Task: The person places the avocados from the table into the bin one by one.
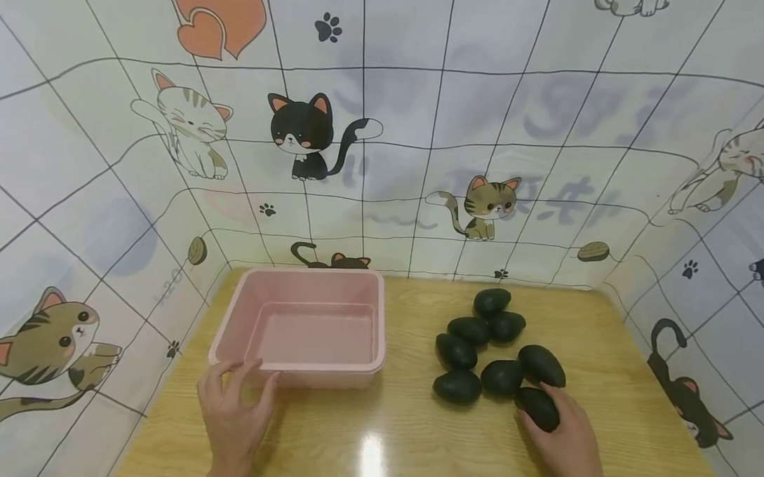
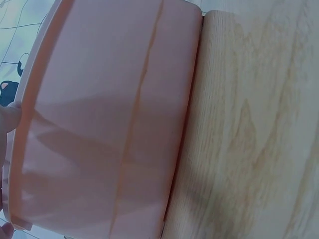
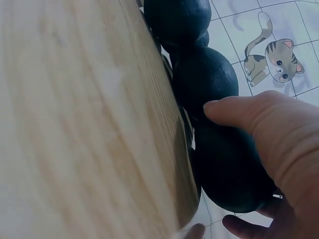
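Over the near left part of a pink plastic basin's (image 1: 308,368) front rim, the fingers of my left hand (image 1: 233,409) hold on, with the thumb on the outer side. In the left wrist view the basin's side wall (image 2: 109,99) fills much of the picture, and only bits of the hand show at the left edge. My right hand (image 1: 567,434) grips a dark green avocado (image 1: 539,408) at the near right of a group, thumb on one side and fingers on the other. That avocado (image 3: 232,169) appears close up in the right wrist view, still low by the wooden tabletop.
Several more avocados (image 1: 456,352) lie clustered on the wooden table (image 1: 407,436), right of the basin. Behind and at both sides rise walls covered in a cat-print sheet (image 1: 397,162). Light glares off the table's front middle.
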### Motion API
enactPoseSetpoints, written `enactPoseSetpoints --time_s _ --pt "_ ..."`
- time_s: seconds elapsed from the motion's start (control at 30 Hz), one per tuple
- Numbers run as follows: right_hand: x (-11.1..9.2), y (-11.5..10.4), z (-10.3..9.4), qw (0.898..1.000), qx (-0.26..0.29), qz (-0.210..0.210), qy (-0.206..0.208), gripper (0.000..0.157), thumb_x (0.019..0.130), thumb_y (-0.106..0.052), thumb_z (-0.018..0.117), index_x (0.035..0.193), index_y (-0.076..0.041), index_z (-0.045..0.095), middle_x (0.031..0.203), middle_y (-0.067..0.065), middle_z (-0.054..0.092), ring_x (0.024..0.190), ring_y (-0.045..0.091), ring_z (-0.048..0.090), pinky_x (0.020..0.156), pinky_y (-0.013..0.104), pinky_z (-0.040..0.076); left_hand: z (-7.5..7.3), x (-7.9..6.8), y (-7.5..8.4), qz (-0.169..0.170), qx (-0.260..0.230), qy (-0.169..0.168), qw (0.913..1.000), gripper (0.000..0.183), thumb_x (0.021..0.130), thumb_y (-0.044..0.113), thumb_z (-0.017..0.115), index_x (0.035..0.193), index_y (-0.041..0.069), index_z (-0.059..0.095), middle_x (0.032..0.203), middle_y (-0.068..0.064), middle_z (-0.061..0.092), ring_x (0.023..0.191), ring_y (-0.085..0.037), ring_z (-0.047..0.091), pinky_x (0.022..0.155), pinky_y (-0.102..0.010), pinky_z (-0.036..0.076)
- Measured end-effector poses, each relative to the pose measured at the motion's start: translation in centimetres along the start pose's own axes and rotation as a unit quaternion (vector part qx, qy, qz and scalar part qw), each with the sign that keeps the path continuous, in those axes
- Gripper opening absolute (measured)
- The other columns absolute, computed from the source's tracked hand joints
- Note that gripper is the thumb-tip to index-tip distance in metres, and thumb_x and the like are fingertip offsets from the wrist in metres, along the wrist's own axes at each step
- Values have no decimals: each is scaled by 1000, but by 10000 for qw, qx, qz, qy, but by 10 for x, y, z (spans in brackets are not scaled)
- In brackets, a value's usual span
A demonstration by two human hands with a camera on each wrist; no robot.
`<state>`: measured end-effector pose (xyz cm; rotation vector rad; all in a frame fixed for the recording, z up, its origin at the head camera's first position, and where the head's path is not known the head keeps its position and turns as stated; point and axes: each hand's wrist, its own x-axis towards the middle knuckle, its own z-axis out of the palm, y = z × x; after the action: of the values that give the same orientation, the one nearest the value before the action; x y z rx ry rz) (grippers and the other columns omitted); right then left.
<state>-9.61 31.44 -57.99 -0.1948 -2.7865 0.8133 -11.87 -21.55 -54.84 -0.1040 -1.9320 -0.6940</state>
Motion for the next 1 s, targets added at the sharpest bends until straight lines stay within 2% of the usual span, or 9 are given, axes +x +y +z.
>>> enactPoseSetpoints --time_s 0.53,1.0 --pt "4 -3 -5 9992 -162 220 -306 82 88 -47 85 148 0 54 148 36 53 134 58 51 106 74 42 -2 -1 0 -145 2 -52 9999 56 96 56 70 99 1 77 103 -28 63 99 -44 52 102 -27 26" --pt "5 -4 -8 9973 -136 546 -473 86 88 -54 82 149 0 53 148 36 53 135 58 50 107 74 41 1 -2 -2 -30 -39 -10 10000 54 97 55 70 100 1 77 105 -26 63 101 -44 52 105 -27 26"
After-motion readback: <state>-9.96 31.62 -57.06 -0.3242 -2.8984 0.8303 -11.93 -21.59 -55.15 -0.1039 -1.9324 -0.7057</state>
